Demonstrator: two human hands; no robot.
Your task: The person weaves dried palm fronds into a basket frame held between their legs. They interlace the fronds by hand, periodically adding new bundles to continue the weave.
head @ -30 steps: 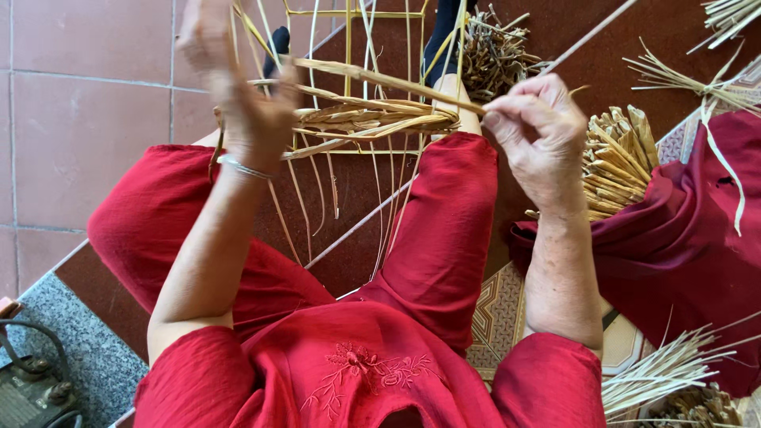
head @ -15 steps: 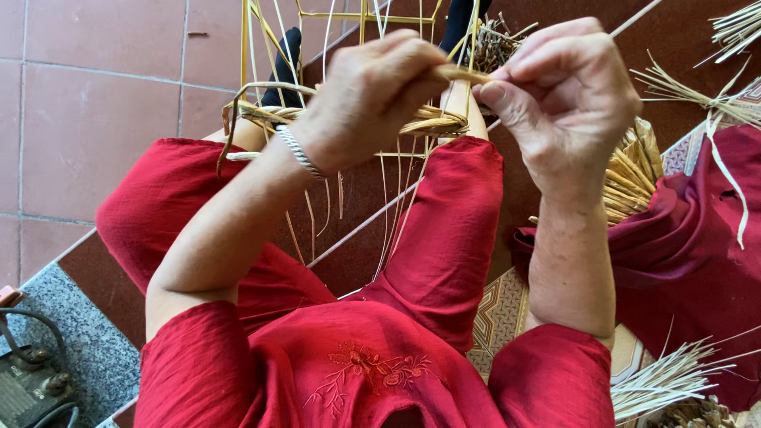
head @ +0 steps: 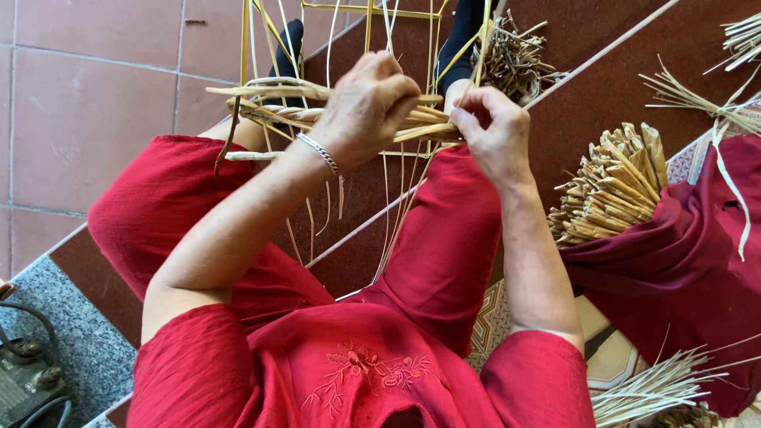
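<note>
the left hand (head: 371,107) closes around a bundle of flat tan woven straw strips (head: 317,111) above the red-clothed knees, while the right hand (head: 495,131) pinches the strips' end; a pile of cut straw pieces (head: 614,186) lies well apart on red cloth (head: 674,269).

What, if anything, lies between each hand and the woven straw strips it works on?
Nothing visible. The left hand closes directly over the woven straw strips, and the right hand pinches their end at its fingertips, with no object in between.
</note>
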